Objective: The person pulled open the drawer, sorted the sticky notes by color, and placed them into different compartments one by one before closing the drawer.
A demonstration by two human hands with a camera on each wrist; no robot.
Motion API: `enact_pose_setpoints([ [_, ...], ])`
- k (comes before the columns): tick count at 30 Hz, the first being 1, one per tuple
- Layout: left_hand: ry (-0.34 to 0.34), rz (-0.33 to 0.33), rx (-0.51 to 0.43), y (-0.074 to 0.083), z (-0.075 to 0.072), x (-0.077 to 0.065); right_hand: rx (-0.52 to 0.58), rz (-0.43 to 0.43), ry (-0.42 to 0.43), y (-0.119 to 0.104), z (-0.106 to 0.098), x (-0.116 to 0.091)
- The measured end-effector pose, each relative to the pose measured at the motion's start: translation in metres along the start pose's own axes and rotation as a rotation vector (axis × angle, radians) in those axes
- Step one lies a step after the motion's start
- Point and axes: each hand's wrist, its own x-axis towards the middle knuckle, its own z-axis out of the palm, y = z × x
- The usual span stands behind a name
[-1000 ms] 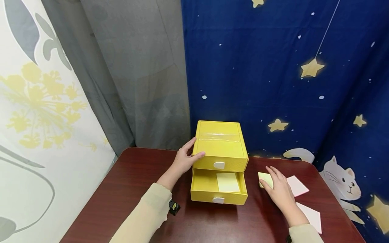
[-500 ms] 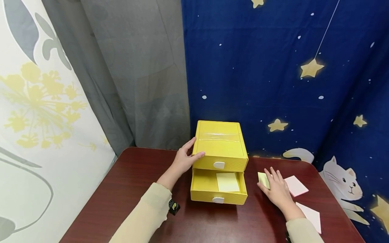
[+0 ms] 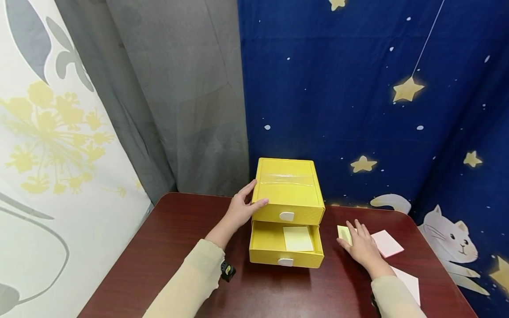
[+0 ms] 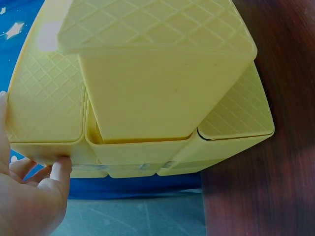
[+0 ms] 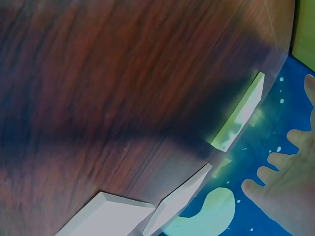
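Observation:
A yellow two-drawer storage box (image 3: 288, 194) stands on the table. Its upper drawer is closed and its lower drawer (image 3: 267, 236) is pulled out, with a pale yellow sticky note pad (image 3: 298, 239) lying inside. My left hand (image 3: 240, 207) rests on the box's left side, thumb at the top front corner. To the right, my right hand (image 3: 362, 247) hovers with spread fingers over another yellow sticky note pad (image 3: 344, 234), partly covering it in the head view. In the right wrist view, the right fingers (image 5: 283, 160) appear apart from that yellow pad (image 5: 238, 115).
Two pink sticky note pads lie right of the right hand: one farther back (image 3: 388, 243), one nearer (image 3: 409, 282) and partly behind the sleeve. The dark red table (image 3: 171, 247) ends at curtains (image 3: 199, 110) behind. The pulled-out drawer juts forward.
My right hand has shifted slightly right and flattened over the yellow sticky note pad, covering more of it. The left hand and the storage box have not moved.

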Motion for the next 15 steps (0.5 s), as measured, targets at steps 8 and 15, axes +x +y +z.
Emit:
enact_pose_setpoints([
  [8, 0.008, 0.007, 0.004, -0.0004, 0.0007, -0.0002, -0.003, 0.085, -0.091, 0.0016, 0.0015, 0.0072],
  [15, 0.005, 0.005, -0.002, -0.0006, 0.0005, -0.0002, -0.026, 0.137, -0.073, 0.0004, 0.0021, 0.0088],
])
